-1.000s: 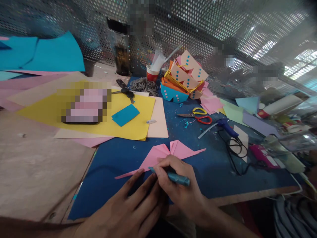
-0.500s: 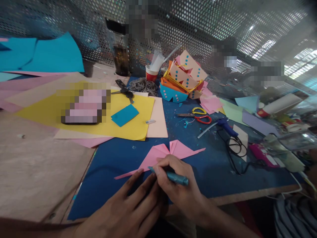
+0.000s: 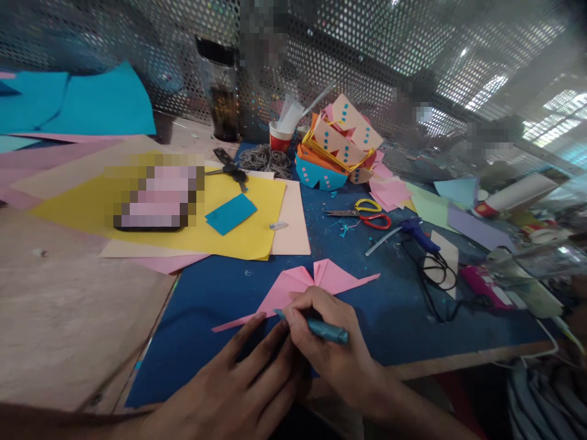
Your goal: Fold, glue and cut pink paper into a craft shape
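Note:
A pink folded paper shape (image 3: 279, 292) with two long pointed ends lies on the blue board (image 3: 192, 342) in front of me. Flat beside it rests my left hand (image 3: 243, 373), fingers stretched out, the fingertips touching the paper's near edge. My right hand (image 3: 325, 342) grips a teal marker (image 3: 328, 330) like a pen. The marker's tip meets the near edge of the paper, close to my left fingertips. Part of the paper is hidden under my right hand.
Behind the paper lie scissors (image 3: 360, 212), a yellow sheet (image 3: 247, 241) with a blue card (image 3: 232, 214), and a phone (image 3: 158, 195). A glue gun (image 3: 419, 235) with its cable is on the right. Folded paper pieces (image 3: 342, 137), a red-and-white cup (image 3: 279, 137) and a tumbler (image 3: 222, 91) stand at the back.

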Tool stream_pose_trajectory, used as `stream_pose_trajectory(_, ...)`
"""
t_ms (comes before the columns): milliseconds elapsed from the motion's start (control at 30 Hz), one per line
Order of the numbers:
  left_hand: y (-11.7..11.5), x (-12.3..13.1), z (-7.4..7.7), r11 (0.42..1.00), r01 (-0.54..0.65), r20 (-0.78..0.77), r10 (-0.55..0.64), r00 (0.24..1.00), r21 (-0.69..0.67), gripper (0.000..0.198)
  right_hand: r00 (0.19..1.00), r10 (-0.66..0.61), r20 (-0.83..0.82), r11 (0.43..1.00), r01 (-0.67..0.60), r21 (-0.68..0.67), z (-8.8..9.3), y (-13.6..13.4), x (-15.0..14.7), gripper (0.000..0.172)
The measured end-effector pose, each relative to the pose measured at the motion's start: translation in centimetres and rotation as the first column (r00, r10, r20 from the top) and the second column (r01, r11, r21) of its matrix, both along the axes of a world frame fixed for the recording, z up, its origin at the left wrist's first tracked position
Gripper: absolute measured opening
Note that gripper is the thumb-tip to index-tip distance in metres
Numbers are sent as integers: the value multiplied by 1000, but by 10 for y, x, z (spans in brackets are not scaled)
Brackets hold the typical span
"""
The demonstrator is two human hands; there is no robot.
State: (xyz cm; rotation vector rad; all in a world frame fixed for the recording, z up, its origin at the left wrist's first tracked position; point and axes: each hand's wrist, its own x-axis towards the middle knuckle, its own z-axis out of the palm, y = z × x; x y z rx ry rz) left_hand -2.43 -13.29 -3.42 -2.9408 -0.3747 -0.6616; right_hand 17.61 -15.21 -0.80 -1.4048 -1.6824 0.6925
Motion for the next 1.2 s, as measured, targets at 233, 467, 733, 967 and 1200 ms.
stream_pose_trajectory(233,-1,-2,-4,1000,5,6,-5,1000,-1,35,1000,-10,8,1000,10,8,-2,1,-1,12)
stream_pose_trajectory(467,-1,-2,-4,1000,1,-5,-1,1000,18,33,998,-52,-26,997,53,61,0,-7,5,8)
stream_pose_trajectory(733,2,-2,-7,996,6,16,-8,1000,86,33,999,-13,-31,960,21,279,0,-12,5,8)
stream_pose_trajectory(967,5,0,1,994,-2,35,-1,999,105,41,999,5,-37,955,7,297,11,-4,22,18)
stream_pose_trajectory(1200,76,14,37,974,-79,78,98,992,-214,29,994,-72,-79,962,90,258,42,17,68,22)
